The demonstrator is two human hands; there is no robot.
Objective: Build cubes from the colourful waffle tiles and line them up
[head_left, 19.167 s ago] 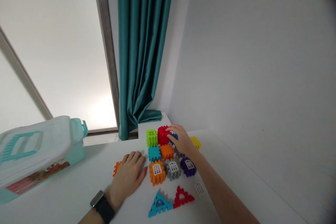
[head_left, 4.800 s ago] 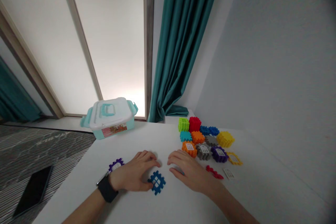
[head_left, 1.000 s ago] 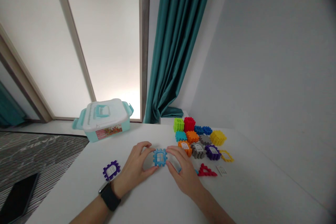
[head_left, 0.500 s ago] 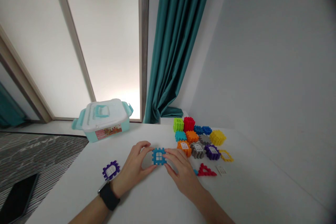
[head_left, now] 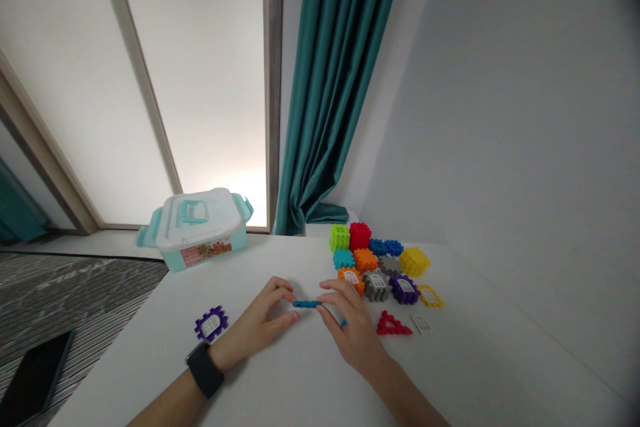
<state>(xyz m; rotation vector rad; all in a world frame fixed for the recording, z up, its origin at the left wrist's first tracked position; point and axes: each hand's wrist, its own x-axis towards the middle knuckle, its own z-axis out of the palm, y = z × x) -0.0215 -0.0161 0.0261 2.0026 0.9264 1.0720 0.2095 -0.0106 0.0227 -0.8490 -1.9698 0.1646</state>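
A blue building tile (head_left: 307, 304) is seen edge-on above the white table, as a thin notched strip. My left hand (head_left: 265, 320) has its fingertips at the tile's left end, thumb slightly below. My right hand (head_left: 353, 330) pinches the right end between thumb and fingers. A small bit of blue (head_left: 343, 323) shows between the fingers of that hand; what it belongs to is hidden. Left of my left hand lies a purple notched tile (head_left: 211, 324) with a white window insert. A red triangular piece (head_left: 393, 323) lies right of my right hand.
Several notched blocks, including a grey one (head_left: 377, 285) and a yellow one (head_left: 415, 261), are grouped at the back right. Near them lie a yellow frame (head_left: 437, 301) and a white grid insert (head_left: 421, 324). A lidded box (head_left: 200, 233) stands at the back left.
The blue tile has turned from facing me, its window showing, to edge-on. My right hand's fingers have shifted slightly, and the bit of blue now shows between them.
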